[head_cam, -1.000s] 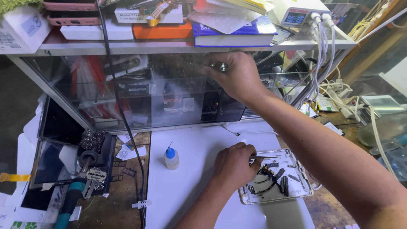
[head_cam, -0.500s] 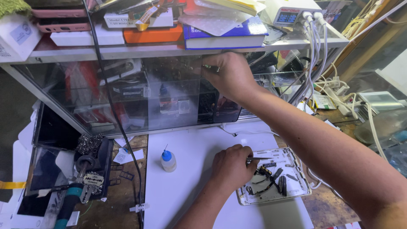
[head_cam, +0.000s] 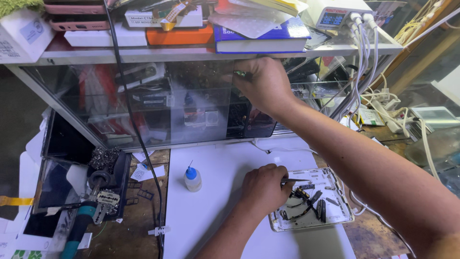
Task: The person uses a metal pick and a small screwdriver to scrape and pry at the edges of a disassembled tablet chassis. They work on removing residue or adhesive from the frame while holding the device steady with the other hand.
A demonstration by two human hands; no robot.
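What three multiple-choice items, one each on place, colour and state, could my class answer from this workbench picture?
1. Where is the right hand?
A. on the white mat
B. up at the glass case under the shelf
C. on the soldering iron

2. What colour is the cap of the small bottle?
A. red
B. green
C. blue

3. What is the left hand doing?
A. holding tweezers over the opened white device
B. lying flat and empty
C. gripping the bottle

B: it reaches the case's top edge. C: the cap shows blue. A: its fingers pinch the tweezers.
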